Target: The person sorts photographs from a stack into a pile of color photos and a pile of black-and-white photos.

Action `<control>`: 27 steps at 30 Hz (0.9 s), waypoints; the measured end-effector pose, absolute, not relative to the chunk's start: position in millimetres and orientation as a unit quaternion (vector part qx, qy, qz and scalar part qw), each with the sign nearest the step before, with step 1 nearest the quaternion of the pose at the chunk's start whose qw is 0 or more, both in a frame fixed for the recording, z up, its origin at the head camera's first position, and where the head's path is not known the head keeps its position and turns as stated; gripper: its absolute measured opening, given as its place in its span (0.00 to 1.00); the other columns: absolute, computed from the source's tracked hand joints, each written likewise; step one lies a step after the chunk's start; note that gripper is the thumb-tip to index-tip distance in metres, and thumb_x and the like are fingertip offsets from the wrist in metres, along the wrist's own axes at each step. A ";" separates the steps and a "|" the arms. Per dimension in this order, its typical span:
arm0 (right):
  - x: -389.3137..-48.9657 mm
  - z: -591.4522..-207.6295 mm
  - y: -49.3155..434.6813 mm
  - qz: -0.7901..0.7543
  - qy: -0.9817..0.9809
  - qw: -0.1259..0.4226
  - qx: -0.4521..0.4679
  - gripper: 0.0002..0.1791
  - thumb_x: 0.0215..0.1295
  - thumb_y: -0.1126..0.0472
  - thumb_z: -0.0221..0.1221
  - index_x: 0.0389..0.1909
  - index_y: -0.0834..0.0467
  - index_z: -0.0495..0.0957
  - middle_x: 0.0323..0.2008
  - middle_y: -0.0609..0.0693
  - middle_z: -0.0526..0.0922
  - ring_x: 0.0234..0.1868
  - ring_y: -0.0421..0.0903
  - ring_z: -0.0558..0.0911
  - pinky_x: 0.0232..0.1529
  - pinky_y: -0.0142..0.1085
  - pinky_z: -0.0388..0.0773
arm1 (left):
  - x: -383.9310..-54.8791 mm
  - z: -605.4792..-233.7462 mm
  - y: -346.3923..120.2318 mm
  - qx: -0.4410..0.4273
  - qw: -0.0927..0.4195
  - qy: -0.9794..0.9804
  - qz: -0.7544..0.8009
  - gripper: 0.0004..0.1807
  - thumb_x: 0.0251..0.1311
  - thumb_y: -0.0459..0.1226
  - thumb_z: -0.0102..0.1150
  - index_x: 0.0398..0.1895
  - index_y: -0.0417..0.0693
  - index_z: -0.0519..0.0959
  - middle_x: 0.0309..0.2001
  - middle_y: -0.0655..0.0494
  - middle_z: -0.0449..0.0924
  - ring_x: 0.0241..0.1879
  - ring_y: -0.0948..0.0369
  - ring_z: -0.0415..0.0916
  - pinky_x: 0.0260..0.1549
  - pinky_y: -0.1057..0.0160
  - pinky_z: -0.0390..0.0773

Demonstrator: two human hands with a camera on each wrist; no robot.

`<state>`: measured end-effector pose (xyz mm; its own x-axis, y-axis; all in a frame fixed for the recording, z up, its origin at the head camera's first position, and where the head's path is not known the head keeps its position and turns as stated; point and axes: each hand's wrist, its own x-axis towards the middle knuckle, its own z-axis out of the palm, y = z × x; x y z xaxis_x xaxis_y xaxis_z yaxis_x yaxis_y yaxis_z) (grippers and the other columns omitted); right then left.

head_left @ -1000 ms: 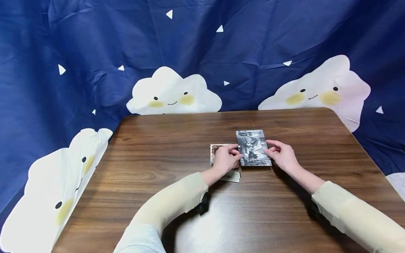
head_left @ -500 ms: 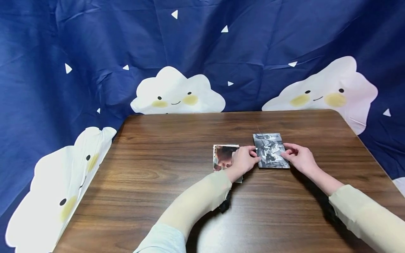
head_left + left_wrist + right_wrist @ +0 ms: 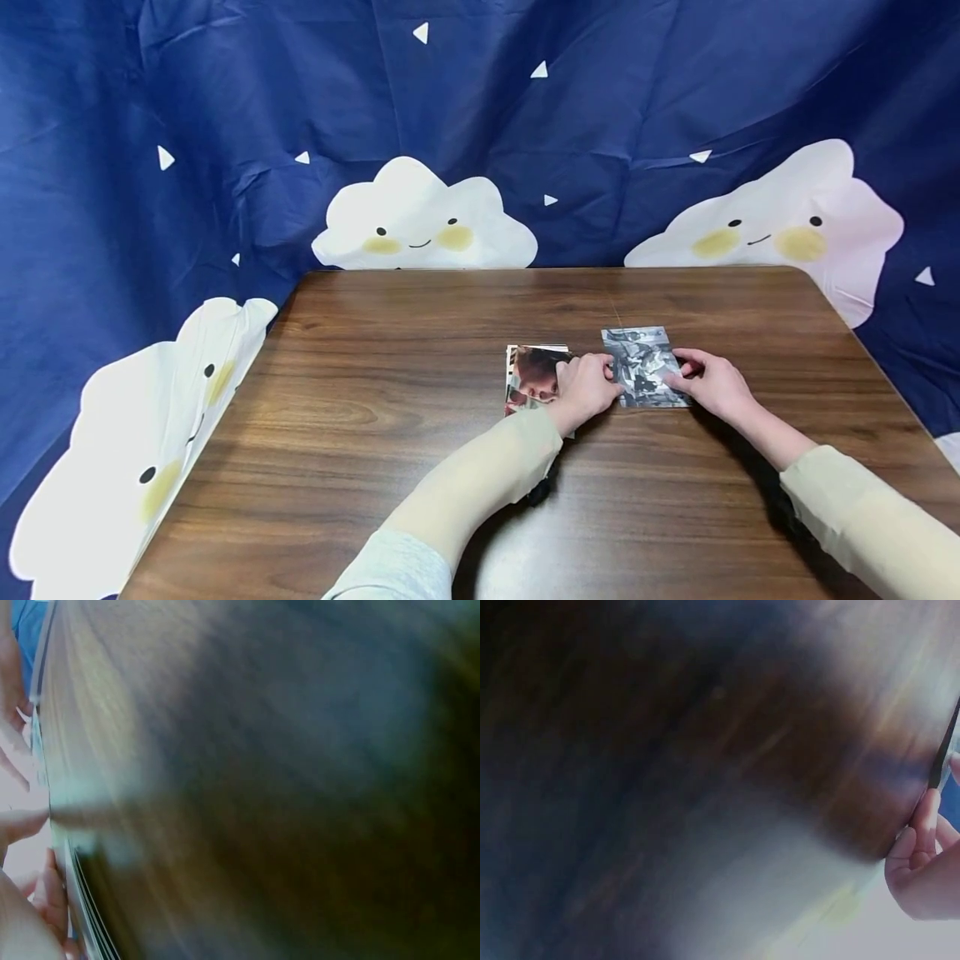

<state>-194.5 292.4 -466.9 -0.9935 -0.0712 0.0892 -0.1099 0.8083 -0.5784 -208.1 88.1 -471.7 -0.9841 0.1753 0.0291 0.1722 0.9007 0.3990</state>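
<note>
A black-and-white photo print (image 3: 643,367) lies flat at the table's middle right, close over the wood. My right hand (image 3: 714,385) pinches its right edge between thumb and fingers. At the left edge, my left hand (image 3: 587,387) holds it by thumb and fingertips. Under and beside the left wrist is a small stack of colour prints (image 3: 531,372), the top one showing part of a face; the hand and forearm cover much of it. Seen edge-on in the left wrist view are the layered stack edges (image 3: 91,919), beside the left fingers.
A brown wood-grain table (image 3: 360,400) fills the foreground, its far edge close to a dark blue curtain (image 3: 585,100). White smiling clouds (image 3: 423,204) are printed on that curtain. Both wrist views are mostly dim, blurred tabletop.
Both hands have carried the black-and-white print to the right, off the stack, then slightly nearer. More of the colour print on top of the stack shows. The head view has shifted a little.
</note>
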 end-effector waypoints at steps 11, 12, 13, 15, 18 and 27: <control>-195.3 -463.4 289.8 0.292 -0.954 0.033 0.055 0.26 0.57 0.56 0.69 0.51 0.69 0.77 0.30 0.52 0.78 0.32 0.49 0.74 0.32 0.41 0.67 | -211.3 -467.8 87.1 0.095 0.007 0.975 0.202 0.22 0.49 0.53 0.72 0.50 0.68 0.83 0.25 0.82 0.73 0.37 0.71 0.75 0.39 0.67 0.62; -195.6 -462.7 289.4 0.294 -0.954 0.035 0.053 0.26 0.57 0.56 0.69 0.51 0.69 0.77 0.30 0.52 0.79 0.32 0.49 0.74 0.33 0.41 0.67 | -211.5 -467.1 86.9 0.095 0.009 0.974 0.205 0.22 0.49 0.52 0.72 0.50 0.67 0.83 0.25 0.82 0.73 0.37 0.71 0.75 0.39 0.67 0.62; -195.9 -461.8 288.8 0.297 -0.953 0.037 0.050 0.26 0.57 0.56 0.69 0.51 0.69 0.77 0.30 0.52 0.79 0.32 0.49 0.74 0.33 0.41 0.67 | -211.7 -466.5 86.4 0.097 0.009 0.973 0.210 0.22 0.49 0.52 0.72 0.50 0.67 0.83 0.26 0.82 0.74 0.37 0.72 0.75 0.39 0.67 0.62; -195.7 -459.2 287.0 0.305 -0.950 0.041 0.046 0.26 0.57 0.56 0.69 0.51 0.68 0.77 0.30 0.52 0.79 0.32 0.49 0.74 0.33 0.41 0.67 | -211.7 -464.2 84.6 0.098 0.010 0.969 0.227 0.22 0.49 0.51 0.71 0.50 0.66 0.83 0.27 0.81 0.76 0.38 0.73 0.76 0.39 0.67 0.63; -194.3 -453.5 281.9 0.319 -0.945 0.053 0.043 0.25 0.57 0.57 0.69 0.52 0.67 0.77 0.30 0.52 0.80 0.31 0.48 0.74 0.32 0.41 0.66 | -212.9 -457.8 78.2 0.102 0.005 0.960 0.262 0.20 0.51 0.49 0.71 0.50 0.64 0.84 0.29 0.80 0.79 0.38 0.74 0.76 0.41 0.68 0.64; -190.0 -432.4 242.2 0.384 -0.917 0.074 0.075 0.21 0.57 0.64 0.68 0.50 0.69 0.79 0.29 0.54 0.82 0.27 0.43 0.75 0.27 0.32 0.68 | -215.8 -434.4 30.1 0.147 -0.010 0.909 0.389 0.16 0.55 0.43 0.70 0.48 0.53 0.85 0.34 0.68 0.84 0.36 0.70 0.79 0.34 0.71 0.71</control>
